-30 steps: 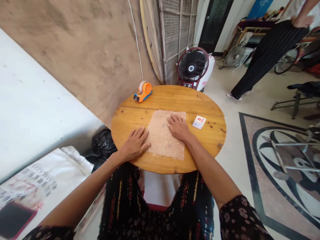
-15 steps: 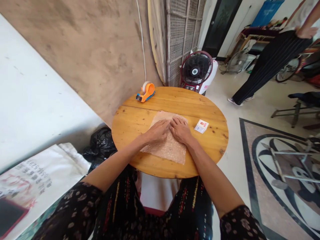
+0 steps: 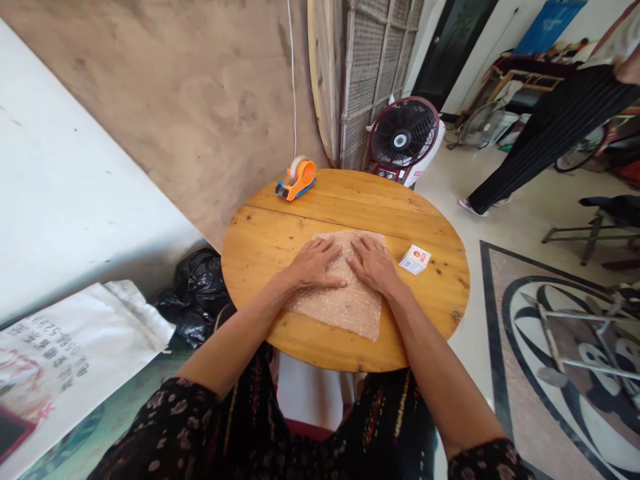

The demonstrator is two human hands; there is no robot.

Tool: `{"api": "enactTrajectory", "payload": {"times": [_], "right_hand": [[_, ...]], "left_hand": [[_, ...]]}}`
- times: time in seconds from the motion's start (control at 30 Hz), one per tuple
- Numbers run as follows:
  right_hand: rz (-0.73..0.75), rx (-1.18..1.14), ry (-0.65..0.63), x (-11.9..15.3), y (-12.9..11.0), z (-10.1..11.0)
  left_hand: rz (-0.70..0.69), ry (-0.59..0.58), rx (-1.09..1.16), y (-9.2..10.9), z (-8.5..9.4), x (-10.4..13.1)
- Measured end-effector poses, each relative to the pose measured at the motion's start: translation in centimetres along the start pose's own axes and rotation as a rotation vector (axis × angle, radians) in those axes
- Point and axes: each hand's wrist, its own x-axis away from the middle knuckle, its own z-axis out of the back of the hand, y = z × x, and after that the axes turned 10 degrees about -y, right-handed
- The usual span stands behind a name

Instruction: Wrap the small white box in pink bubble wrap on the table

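A sheet of bubble wrap [image 3: 345,310] lies flat on the round wooden table [image 3: 265,243] in front of me. My left hand [image 3: 316,265] rests palm down on its left part, with the thumb stretched toward the middle. On the right part lies my right hand [image 3: 373,262], also flat with its fingers spread. Neither hand grips anything. A small white box [image 3: 415,259] with a red mark sits to the right of my right hand. Toward the far left edge stands an orange tape dispenser [image 3: 303,179] with a roll of tape.
A fan [image 3: 403,139] stands behind the table, beside a woven panel [image 3: 373,73]. Black plastic bags [image 3: 195,293] and a white sack [image 3: 90,340] are at my left. Farther right a person in dark trousers [image 3: 545,127] stands near a folding stool [image 3: 595,223].
My hands have moved apart on the bubble wrap, and their fingers are more spread. The view has shifted slightly.
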Motion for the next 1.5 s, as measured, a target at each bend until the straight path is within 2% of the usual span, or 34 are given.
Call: {"api": "enactTrajectory", "payload": {"times": [0.37,0.53,0.83,0.97,1.13,1.3,1.4,1.5], "right_hand": [[0.01,0.005,0.013,-0.2,0.9,0.0],[0.015,0.014,0.013,-0.3,1.0,-0.2],[0.034,-0.035,0.056,-0.1,1.4,-0.4],[0.052,-0.039,0.068,0.6,1.4,0.7],[0.114,-0.008,0.088,2.6,2.4,4.0],[-0.099,0.101,0.11,4.7,5.6,5.9],[-0.2,0.111,0.063,5.3,7.2,5.5],[-0.274,0.077,0.04,5.3,7.8,4.7]], "left_hand": [[-0.053,0.162,-0.039,0.2,0.5,-0.6],[-0.164,0.128,-0.06,0.2,0.3,-0.4],[-0.104,0.044,-0.058,-0.1,-0.3,-0.6],[-0.098,0.051,-0.029,-0.1,-0.4,-0.7],[-0.096,0.053,-0.007,-0.2,-0.4,-0.7],[-0.092,0.047,0.002,-0.1,-0.2,-0.6],[-0.099,0.06,0.008,-0.1,-0.2,-0.6],[-0.089,0.057,0.009,-0.2,-0.3,-0.7]]}}
